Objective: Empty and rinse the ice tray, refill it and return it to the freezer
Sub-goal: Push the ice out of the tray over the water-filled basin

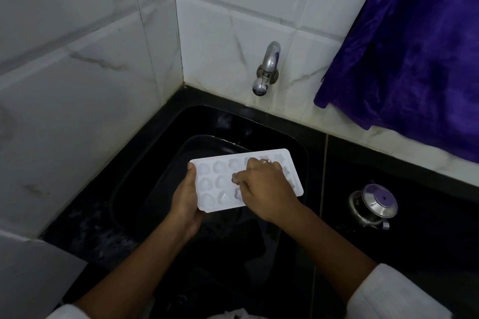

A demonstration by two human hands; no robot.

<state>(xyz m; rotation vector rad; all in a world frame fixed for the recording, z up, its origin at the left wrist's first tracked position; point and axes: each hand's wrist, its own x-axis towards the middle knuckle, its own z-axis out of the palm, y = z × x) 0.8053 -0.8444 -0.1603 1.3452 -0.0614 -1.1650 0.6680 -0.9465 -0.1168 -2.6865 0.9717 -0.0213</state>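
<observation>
A white ice tray [211, 184] with shaped cavities is held level over the black sink [293, 137], below the wall tap. My left hand [185, 202] grips the tray's left short end, thumb on its top edge. My right hand [261, 189] lies on top of the tray's middle, fingers curled down into the cavities and a ring showing; whether it pinches an ice piece is hidden by the fingers. The chrome tap [267, 70] sticks out of the tiled wall with no water running.
A black tub [155, 171] sits in the sink under the tray. A steel lidded pot [372, 206] stands on the black counter to the right. A purple curtain [414, 46] hangs at upper right. White tiled walls close the left and back.
</observation>
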